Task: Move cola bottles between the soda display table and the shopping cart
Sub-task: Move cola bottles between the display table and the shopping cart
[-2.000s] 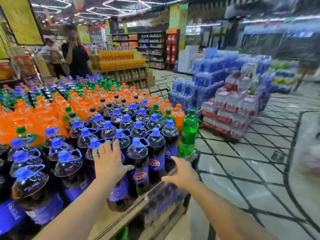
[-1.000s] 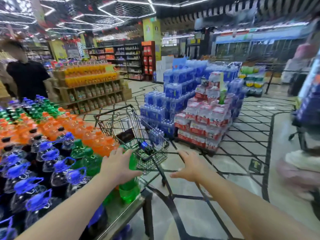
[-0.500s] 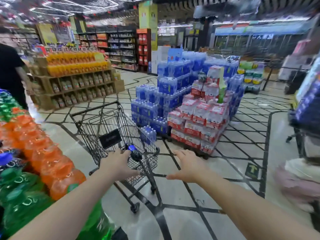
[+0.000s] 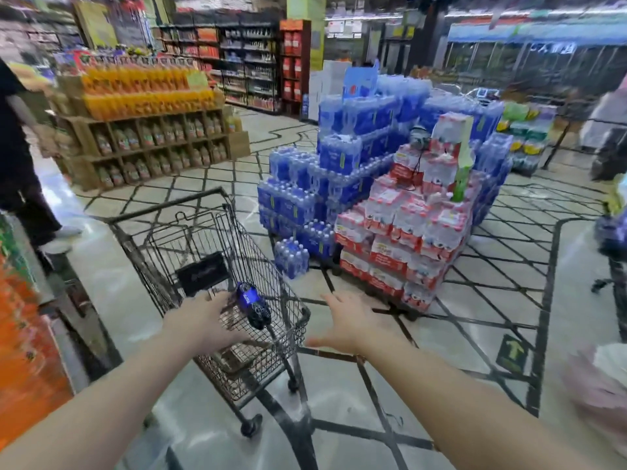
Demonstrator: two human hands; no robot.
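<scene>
At the far left edge, the soda bench (image 4: pixel 23 334) showed only as a blur of orange; beside it our left hand (image 4: pixel 203 320) reached over the shopping cart (image 4: pixel 217 266), fingers loose and holding nothing, just short of the single cola bottle (image 4: pixel 252 303) lying on its side in the basket. To the right, our right hand (image 4: pixel 346 325) hung open over the floor. Lifting the bottle cleanly, we judged, called for a grip round its body.

cola bottle (image 4: pixel 252 305) in shopping cart (image 4: pixel 203 245), both hands near
</scene>
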